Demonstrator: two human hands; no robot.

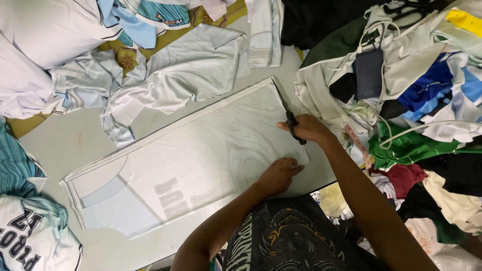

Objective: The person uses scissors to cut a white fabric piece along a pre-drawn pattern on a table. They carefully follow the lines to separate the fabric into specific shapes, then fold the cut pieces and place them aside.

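A long pale printed fabric panel [201, 150] lies flat across the grey table [65, 140]. My left hand [278, 175] presses flat on the panel's near right corner, fingers spread. My right hand [309, 129] grips the handles of black scissors [284, 105]. The blades point away from me along the panel's right edge. A light blue shape and grey lettering are printed on the panel's left half.
Crumpled pale garments [186, 70] lie beyond the panel. A heap of coloured fabrics [416, 100] with a dark flat device [368, 73] and white cable fills the right side. A tape measure [357, 143] hangs by my right wrist. More shirts [30, 236] sit at left.
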